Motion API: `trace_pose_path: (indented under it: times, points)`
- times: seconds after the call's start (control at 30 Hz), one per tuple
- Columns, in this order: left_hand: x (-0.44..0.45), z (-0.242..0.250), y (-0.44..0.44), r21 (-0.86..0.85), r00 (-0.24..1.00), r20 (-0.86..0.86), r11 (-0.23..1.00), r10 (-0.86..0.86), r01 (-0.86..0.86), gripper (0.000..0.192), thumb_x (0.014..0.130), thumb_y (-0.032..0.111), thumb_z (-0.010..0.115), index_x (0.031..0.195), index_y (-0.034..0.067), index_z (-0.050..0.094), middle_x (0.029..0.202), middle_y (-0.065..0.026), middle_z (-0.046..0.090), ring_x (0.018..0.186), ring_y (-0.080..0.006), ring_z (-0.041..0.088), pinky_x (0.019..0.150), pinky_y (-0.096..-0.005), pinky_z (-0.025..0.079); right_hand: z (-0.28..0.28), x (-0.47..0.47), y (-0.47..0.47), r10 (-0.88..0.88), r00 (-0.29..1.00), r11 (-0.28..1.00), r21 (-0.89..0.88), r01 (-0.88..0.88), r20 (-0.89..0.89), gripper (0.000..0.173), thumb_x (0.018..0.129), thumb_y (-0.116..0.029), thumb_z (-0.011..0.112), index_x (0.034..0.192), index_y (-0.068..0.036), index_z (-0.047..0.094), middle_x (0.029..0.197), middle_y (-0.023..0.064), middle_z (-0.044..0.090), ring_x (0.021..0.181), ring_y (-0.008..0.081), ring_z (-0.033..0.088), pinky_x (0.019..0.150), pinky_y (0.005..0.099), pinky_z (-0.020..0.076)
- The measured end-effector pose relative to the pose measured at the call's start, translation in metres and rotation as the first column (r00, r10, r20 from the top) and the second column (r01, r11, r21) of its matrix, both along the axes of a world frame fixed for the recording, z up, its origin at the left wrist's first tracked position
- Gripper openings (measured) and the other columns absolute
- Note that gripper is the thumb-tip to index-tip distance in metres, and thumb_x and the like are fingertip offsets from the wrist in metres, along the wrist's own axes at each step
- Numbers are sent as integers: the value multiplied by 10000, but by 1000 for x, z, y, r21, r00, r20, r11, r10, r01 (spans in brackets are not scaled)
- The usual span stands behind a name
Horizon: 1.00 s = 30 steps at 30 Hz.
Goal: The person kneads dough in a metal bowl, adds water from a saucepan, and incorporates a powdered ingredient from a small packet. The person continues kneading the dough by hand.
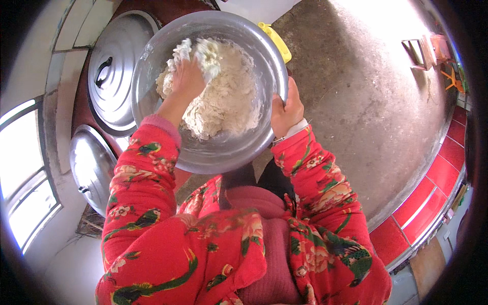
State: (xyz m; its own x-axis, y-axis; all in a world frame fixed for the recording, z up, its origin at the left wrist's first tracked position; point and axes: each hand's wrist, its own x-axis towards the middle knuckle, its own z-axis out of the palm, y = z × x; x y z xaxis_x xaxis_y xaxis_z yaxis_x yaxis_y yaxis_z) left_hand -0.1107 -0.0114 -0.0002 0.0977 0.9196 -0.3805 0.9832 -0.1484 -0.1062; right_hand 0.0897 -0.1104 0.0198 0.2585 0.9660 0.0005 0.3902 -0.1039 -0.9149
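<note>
A large metal basin [225, 160] holds shaggy, pale dough [207, 118] with loose flour-like bits around it. My left hand [187, 78] is inside the basin, back of the hand up, over the dough's far left part. Its fingers look spread and are thickly caked with sticky dough; motion blurs them, and their tips are hidden. At the basin's right side, my right hand [289, 110] grips the rim, thumb on the inner side and fingers around the outside.
Left of the basin lie a large metal lid [122, 57] with a dark handle and a smaller one [91, 164] on a red-brown surface. A yellow plastic jug [280, 44] stands behind the rim. Concrete floor [343, 114] stretches right towards red tiles [423, 213] and a wooden stool [421, 53].
</note>
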Motion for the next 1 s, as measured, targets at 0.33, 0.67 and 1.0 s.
trace_pose_path:
  times: [0.33, 0.67, 1.0]
  points:
    - [39, 19, -71, -430, 905, 87, 804, -416, 410, 285, 731, 156, 409, 1001, 145, 497, 1106, -75, 426, 1036, -254, 387, 859, -397, 312, 2, 1, 2, 7, 1000, 998, -57, -7, -8, 430, 710, -62, 443, 1112, 28, 319, 994, 233, 465, 926, 338, 465, 777, 346, 374]
    - [37, 0, -28, -42, 841, 329, 883, -430, 468, 444, 661, 178, 526, 1092, 203, 422, 1092, -132, 418, 1045, -276, 365, 884, -410, 267, -1, 5, -2, 36, 999, 999, -17, -36, -8, 430, 712, -72, 453, 1107, 34, 320, 981, 234, 470, 924, 340, 464, 772, 352, 375]
    - [54, 1, -10, -313, 1000, -22, 950, -10, 3, 506, 693, 310, 514, 1121, 73, 383, 1138, -192, 350, 1079, -321, 317, 905, -406, 240, -2, 1, 4, -4, 1000, 1000, -20, 5, 26, 432, 716, -86, 456, 1105, 45, 322, 980, 237, 473, 902, 342, 478, 761, 351, 383]
